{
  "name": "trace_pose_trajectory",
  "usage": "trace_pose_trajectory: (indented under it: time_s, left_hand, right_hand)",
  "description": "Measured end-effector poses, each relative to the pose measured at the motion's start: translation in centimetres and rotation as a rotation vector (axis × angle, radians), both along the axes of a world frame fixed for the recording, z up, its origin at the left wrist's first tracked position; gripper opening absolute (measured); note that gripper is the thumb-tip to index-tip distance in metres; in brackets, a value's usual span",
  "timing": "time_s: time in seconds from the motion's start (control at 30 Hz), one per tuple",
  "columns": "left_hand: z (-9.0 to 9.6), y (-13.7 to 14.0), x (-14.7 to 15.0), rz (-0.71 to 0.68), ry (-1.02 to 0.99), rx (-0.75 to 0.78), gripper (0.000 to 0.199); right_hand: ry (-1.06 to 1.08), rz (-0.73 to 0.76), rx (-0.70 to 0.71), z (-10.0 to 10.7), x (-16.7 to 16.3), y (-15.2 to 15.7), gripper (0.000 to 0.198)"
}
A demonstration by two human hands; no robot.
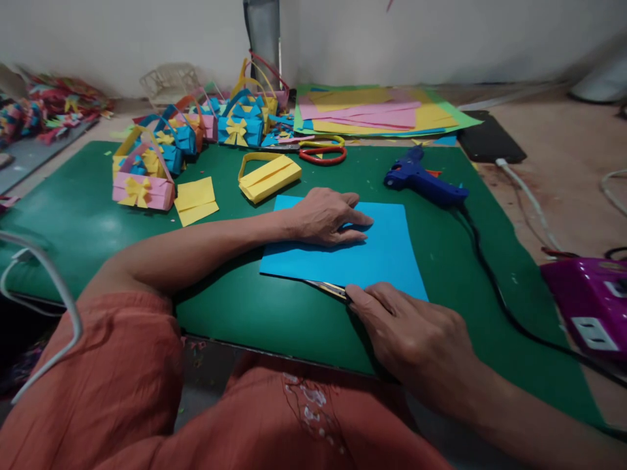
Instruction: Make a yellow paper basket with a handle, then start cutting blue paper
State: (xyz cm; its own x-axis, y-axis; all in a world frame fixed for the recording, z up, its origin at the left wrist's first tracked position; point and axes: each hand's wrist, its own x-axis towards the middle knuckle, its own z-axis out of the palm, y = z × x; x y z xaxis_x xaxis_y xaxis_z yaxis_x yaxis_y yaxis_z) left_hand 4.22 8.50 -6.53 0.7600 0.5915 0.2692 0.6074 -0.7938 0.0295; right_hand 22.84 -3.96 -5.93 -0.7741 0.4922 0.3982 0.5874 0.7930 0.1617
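Observation:
A sheet of blue paper point(386, 254) lies on the green mat in front of me. My left hand point(328, 219) rests flat on it, fingers spread. At the sheet's near edge my right hand point(411, 333) is closed around a slim knife point(333, 289). Its narrow blade is partly under the paper, and the handle is mostly hidden in my fingers. Just beyond the blue sheet sits a small yellow paper bag point(269, 177) with a handle. A folded yellow paper piece point(196, 200) lies left of that bag.
Several finished paper bags point(143, 190) stand at the back left. Scissors point(322, 155) lie near stacked coloured paper point(372, 114). A blue glue gun point(426, 179) sits to the right, its cord running toward a purple power box point(588, 300). A phone point(492, 138) is at the back right.

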Motion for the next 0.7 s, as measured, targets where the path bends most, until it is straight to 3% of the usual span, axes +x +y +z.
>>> trace_pose_trajectory:
  time_s: [0.7]
  left_hand:
    - [-0.16,0.04,-0.14,-0.008,-0.007,-0.02,0.044]
  right_hand:
    - [0.027,0.018,0.001,-0.06,0.15,0.1,0.02]
